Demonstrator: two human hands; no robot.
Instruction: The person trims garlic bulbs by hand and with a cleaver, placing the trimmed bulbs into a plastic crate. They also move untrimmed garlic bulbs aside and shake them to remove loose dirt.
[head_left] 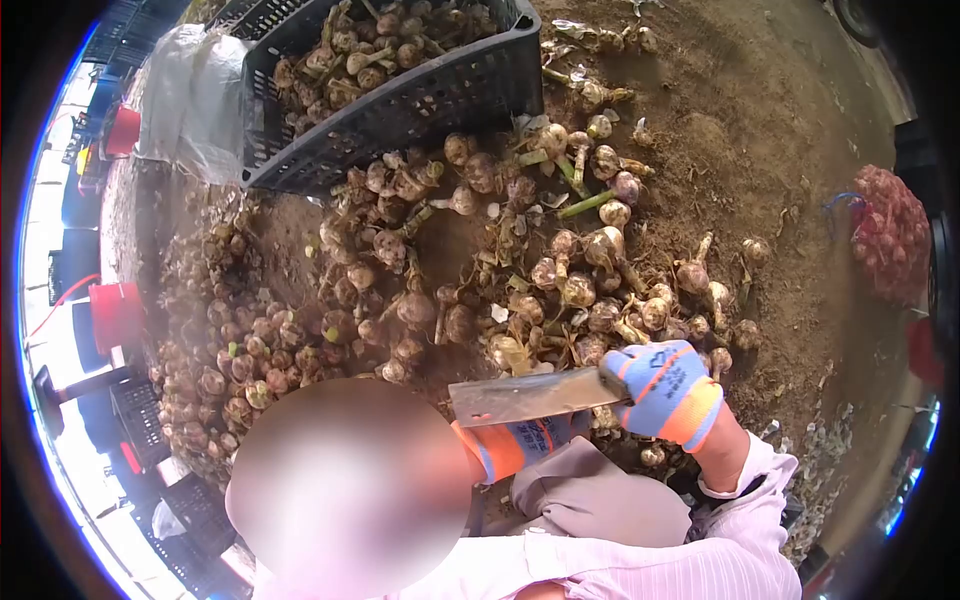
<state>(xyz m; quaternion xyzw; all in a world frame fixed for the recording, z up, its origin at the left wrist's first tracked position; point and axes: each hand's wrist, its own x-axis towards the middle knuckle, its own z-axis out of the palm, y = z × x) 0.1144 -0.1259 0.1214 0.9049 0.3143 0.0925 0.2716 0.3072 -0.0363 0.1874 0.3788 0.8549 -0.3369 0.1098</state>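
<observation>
My right hand (662, 392), in a blue and orange glove, is wrapped round the handle end of a cleaver (535, 396). Its broad, soil-smeared blade points left, roughly level across my lap. Directly below the blade is my left hand (522, 447) in a matching glove, its fingers largely hidden by the blade and each other. A pale garlic bulb (605, 418) shows between the two hands, under the blade's right end. More garlic bulbs (603, 315) with roots and cut stems lie on the soil just beyond the blade.
A black plastic crate (400, 115) holding garlic stands at the upper left, beside a clear plastic bag (190, 100). A large garlic heap (250, 370) spreads on the left. A red mesh sack (890, 235) sits at the far right. Red buckets (117, 315) line the left edge.
</observation>
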